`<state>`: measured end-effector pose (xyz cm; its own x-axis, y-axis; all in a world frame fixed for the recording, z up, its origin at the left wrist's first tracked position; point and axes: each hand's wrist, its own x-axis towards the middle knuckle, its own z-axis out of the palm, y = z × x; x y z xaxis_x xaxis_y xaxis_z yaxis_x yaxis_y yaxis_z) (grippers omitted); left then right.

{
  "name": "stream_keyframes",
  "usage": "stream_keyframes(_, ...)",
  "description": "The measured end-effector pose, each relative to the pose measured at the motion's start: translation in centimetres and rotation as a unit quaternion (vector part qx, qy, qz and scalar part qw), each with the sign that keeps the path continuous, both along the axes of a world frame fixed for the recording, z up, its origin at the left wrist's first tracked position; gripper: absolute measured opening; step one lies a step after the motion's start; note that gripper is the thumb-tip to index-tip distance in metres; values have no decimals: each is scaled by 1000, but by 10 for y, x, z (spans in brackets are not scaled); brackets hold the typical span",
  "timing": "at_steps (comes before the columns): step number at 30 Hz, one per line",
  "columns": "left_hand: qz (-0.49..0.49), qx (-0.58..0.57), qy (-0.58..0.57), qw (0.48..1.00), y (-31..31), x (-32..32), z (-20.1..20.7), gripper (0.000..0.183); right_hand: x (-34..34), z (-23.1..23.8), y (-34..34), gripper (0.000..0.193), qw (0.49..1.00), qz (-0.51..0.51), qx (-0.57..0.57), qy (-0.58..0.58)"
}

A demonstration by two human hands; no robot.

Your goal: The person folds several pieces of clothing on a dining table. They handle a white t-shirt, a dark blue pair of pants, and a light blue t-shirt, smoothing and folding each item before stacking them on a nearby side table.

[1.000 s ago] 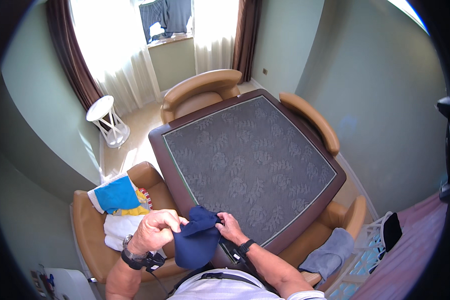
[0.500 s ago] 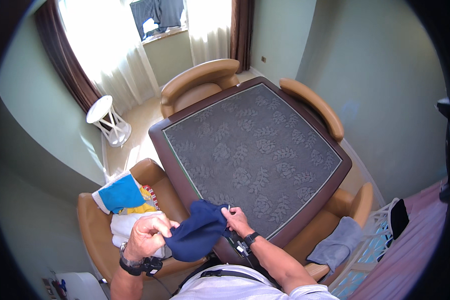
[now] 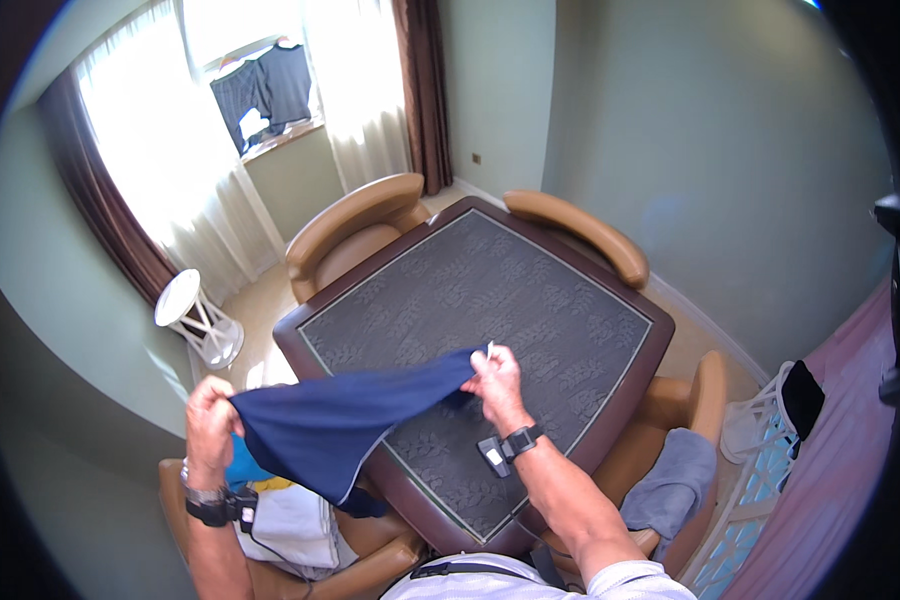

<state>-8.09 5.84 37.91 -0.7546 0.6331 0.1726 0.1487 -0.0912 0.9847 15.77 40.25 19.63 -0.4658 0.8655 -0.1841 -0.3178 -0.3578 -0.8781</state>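
Hands grasping navy cloth, spread between them, partly over grey-topped table

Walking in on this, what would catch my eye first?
Probably the navy cloth, spread between the left hand and right hand across the near left edge of the dark table. Next, perhaps the dark clothes hanging at the bright window, upper left.

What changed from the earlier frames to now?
The left hand moved left and the right hand forward over the table, drawing the bunched navy cloth out wide between them. Nothing let go: both hands keep hold. The grey towel stayed on its chair.
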Motion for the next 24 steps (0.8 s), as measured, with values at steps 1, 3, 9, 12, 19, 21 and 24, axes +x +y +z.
stream_keyframes(1,3,-10,41,999,13,-6,15,16,8,20,13,20,999,-34,29,29)
stream_keyframes(3,20,-57,111,992,39,-13,42,13,32,56,35,22,989,-85,74,92)
stream_keyframes(9,-57,-177,168,968,130,-49,41,12,120,68,48,22,975,-154,91,131)
stream_keyframes(12,13,-198,351,915,181,-57,-46,13,146,8,33,22,978,-195,38,70)
stream_keyframes(19,-76,-249,289,921,155,14,-269,22,191,-135,-10,18,934,-255,-198,-155)
stream_keyframes(21,-84,-290,101,948,134,38,-302,26,201,-150,-16,21,932,-241,-207,-174)
stream_keyframes(24,-48,-315,-180,931,113,63,-324,39,207,-154,-12,21,945,-221,-196,-140)
